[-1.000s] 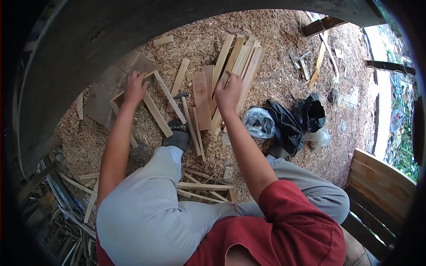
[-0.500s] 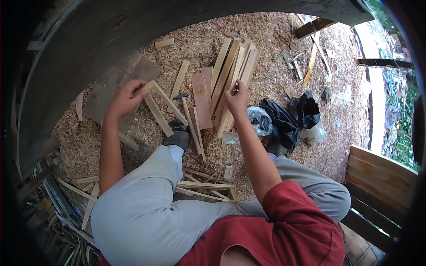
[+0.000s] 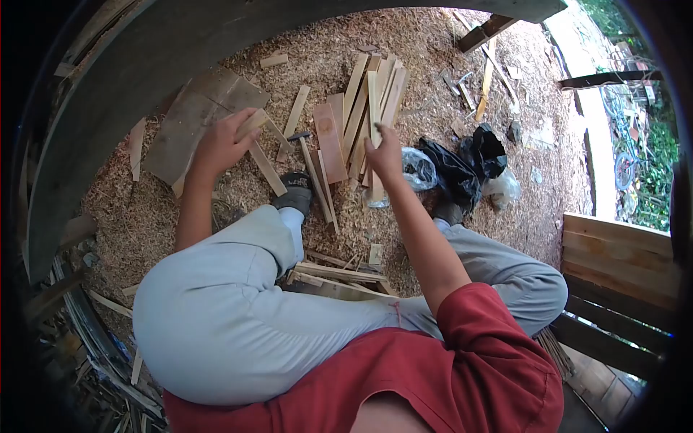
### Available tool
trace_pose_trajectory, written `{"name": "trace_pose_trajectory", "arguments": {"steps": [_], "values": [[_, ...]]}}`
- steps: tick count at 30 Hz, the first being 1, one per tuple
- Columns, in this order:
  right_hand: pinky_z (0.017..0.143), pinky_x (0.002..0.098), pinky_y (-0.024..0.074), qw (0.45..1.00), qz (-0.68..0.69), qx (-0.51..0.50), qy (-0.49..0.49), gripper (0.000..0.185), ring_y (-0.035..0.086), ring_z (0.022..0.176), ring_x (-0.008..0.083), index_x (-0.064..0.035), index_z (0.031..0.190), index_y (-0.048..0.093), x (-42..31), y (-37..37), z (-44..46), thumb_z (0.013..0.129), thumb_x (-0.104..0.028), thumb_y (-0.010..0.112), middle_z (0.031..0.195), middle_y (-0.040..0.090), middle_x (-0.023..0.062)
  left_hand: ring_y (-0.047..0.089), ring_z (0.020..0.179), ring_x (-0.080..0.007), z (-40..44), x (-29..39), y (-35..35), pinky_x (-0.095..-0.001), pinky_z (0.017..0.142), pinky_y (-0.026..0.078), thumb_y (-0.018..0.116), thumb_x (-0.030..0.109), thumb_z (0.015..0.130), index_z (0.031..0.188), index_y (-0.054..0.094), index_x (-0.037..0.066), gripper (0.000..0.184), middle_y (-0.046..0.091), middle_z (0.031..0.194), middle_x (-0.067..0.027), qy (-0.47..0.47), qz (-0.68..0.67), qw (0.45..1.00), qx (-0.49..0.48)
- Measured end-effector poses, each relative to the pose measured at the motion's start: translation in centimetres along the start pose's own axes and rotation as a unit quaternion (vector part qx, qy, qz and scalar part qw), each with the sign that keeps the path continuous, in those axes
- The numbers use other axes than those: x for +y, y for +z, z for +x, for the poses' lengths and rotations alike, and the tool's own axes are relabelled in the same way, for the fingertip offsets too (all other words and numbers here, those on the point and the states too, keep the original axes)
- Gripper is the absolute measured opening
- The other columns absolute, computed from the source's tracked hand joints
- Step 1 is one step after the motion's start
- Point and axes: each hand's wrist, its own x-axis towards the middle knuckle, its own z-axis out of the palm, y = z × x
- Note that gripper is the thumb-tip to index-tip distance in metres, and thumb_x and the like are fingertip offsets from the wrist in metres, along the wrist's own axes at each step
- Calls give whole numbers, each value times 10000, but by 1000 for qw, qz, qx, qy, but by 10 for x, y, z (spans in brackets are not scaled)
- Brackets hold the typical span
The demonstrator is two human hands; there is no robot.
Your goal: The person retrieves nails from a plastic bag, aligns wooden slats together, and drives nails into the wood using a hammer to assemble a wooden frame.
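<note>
My left hand (image 3: 222, 146) is closed around the end of an angled piece made of wooden slats (image 3: 268, 170), whose legs spread down toward my shoe. In my right hand (image 3: 385, 153) is a narrow wooden strip (image 3: 373, 101), standing out over a pile of similar wooden strips (image 3: 355, 99). Left of that pile lies a reddish board (image 3: 330, 144). A hammer (image 3: 312, 163) rests on the shavings between my hands, its dark head pointing away from me. Another loose slat (image 3: 294, 115) is just beyond it.
Wood shavings cover the ground. Black plastic bags (image 3: 456, 167) and a clear bag (image 3: 419, 170) lie right of the pile. Farther right are another hammer-like tool (image 3: 466, 92) and long sticks. A grey slab (image 3: 195, 119) lies at left; a plank wall (image 3: 613, 249) stands at right.
My right hand has taken hold of a strip and shifted it from the pile. My left hand has tilted the angled slat piece and drawn it slightly right.
</note>
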Motion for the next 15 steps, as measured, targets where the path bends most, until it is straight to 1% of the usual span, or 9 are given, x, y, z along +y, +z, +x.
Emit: {"name": "trace_pose_trajectory", "arguments": {"steps": [1,2,3,5,9,11,12,13,15], "values": [[993,467,575,997,32,-61,26,489,722,1075,402,-18,1362,691,-11,0,-4,927,-218,793,1182,758,215,732,1107,-442,-1,-2,9,-493,911,583,742,310,999,1419,681,129,462,764,1199,-240,-16,24,1000,-2],[959,463,586,991,57,-104,57,416,732,1039,387,-16,1279,736,-23,0,-16,925,-228,789,1178,759,212,725,1100,-449,-3,-6,16,-505,907,584,741,328,995,1425,678,147,470,763,1196,-239,-32,48,998,-5],[959,463,586,991,55,-105,57,416,732,1039,387,-16,1279,736,-31,4,-28,925,-228,789,1178,759,212,725,1100,-449,-4,-4,18,-505,907,584,741,328,995,1425,678,147,470,763,1196,-239,-32,46,998,-5],[949,470,591,975,39,-208,66,405,739,1022,397,-12,1268,735,-40,16,-47,928,-229,767,1166,757,225,727,1083,-447,-6,0,25,-517,904,584,739,357,992,1419,683,164,472,772,1164,-225,-37,53,997,32],[960,483,588,971,51,-216,90,380,731,1044,425,-6,1247,738,-61,45,-74,930,-216,741,1181,746,243,724,1083,-435,-3,4,17,-515,899,584,743,352,989,1404,684,160,461,764,1178,-193,-56,35,998,25],[938,532,584,972,27,-214,96,347,721,1054,458,-3,1220,733,-70,56,-79,919,-176,721,1128,737,262,714,1103,-424,-3,6,14,-512,906,580,742,350,987,1395,680,157,455,740,1210,-163,-29,30,998,54],[924,551,570,975,20,-211,71,338,695,1046,472,-10,1213,725,-72,59,-77,912,-163,719,1128,704,268,714,1103,-424,-3,4,14,-512,906,580,742,350,987,1395,680,157,455,740,1210,-163,-33,29,998,53],[924,551,570,974,20,-215,69,338,695,1046,472,-10,1213,725,-73,63,-75,912,-163,719,1128,704,268,709,1114,-418,-3,1,14,-511,914,577,738,348,989,1391,678,155,450,729,1223,-151,-23,37,997,57],[917,560,557,990,-18,-134,49,303,665,1056,472,-24,1189,718,-76,70,-74,912,-148,714,1147,670,266,705,1126,-412,-2,-2,11,-511,922,574,735,346,991,1386,676,152,445,718,1237,-138,-19,44,997,60]]}}
